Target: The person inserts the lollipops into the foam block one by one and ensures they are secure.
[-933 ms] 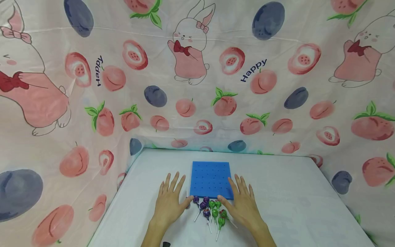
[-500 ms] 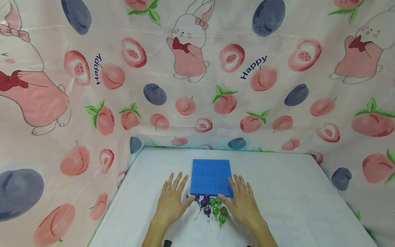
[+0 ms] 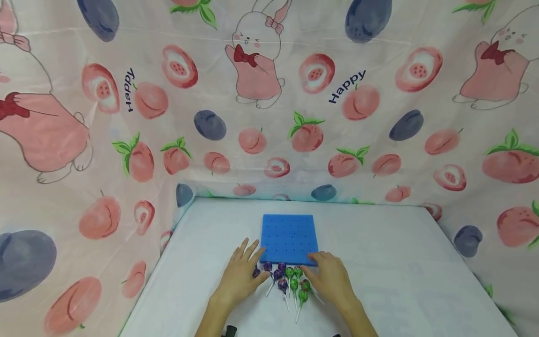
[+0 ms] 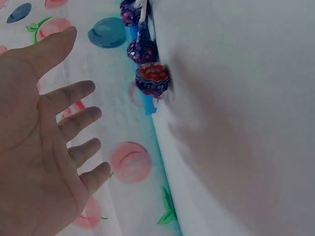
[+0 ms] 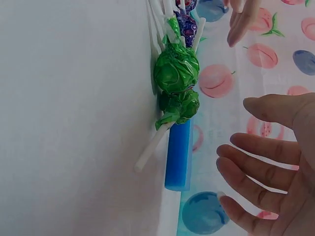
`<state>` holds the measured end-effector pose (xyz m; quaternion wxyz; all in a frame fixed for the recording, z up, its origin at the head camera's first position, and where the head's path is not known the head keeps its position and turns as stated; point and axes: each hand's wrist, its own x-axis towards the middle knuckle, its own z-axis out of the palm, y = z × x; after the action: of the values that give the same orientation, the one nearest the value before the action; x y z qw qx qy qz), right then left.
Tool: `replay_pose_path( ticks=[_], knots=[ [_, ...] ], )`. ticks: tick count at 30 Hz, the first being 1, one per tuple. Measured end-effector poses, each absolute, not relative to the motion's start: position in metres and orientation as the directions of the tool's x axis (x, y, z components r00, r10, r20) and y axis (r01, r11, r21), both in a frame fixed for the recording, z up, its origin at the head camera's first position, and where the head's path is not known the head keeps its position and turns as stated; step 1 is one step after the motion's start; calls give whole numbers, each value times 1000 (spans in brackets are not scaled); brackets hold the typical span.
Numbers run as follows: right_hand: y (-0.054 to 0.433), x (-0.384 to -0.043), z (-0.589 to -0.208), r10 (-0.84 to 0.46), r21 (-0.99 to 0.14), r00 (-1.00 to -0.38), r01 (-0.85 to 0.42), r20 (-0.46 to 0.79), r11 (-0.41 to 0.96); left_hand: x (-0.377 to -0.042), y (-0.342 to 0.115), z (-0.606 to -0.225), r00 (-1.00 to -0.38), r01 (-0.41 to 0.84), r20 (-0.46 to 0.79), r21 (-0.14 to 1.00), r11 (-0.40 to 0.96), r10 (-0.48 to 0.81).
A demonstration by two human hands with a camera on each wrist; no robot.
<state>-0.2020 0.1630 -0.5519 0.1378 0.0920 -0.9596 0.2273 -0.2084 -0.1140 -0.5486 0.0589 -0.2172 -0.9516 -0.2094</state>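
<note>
Two bare hands, the left hand (image 3: 239, 281) and the right hand (image 3: 333, 280), flank a cluster of lollipops, their fingers loosely spread and gripping nothing; the purple lollipops (image 3: 282, 285) lie nearer the left thumb, the green lollipops (image 3: 294, 284) nearer the right thumb, on a white table (image 3: 387, 271); the blue board (image 3: 288, 238), marked with rows of small dark dots, lies ahead of both thumbs, its left edge by the left index fingertip, its near right corner by the right fingertips; whether any finger touches it, I cannot tell.

Crowding looks like the chief hazard; the heads sit close together and the sticks fan out at different angles, so a pinch by either thumb could drag a neighbour along; round heads might also roll if a fingertip brushed them; the outermost purple lollipop (image 3: 256, 272), in the gap between left thumb and index finger, seems easiest to knock by accident; one green lollipop's stick slants toward the right palm, where a lowered hand could press it; crinkled green wrapping (image 5: 176, 70) might slip between fingers; right fingertips dropping carelessly could skew the board, since no fastening shows.
</note>
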Motion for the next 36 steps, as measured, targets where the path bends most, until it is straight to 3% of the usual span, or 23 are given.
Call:
replay_pose_path(
  ticks=[7,16,21,36],
  knots=[
    [158,-200,-552,-119,-436,-971,-201,209,877,-210,-110,-561,-888,456,159,430,779,432],
    [156,-195,-556,-160,-433,-974,-214,158,876,-209,-106,-566,-871,492,197,356,794,451],
    [158,-195,-557,-167,-427,-978,-206,128,880,-211,-103,-568,-863,503,185,389,772,470],
    [164,-187,-554,-188,-499,-981,-143,-40,855,-208,-103,-570,-878,454,69,433,779,473]
  ],
)
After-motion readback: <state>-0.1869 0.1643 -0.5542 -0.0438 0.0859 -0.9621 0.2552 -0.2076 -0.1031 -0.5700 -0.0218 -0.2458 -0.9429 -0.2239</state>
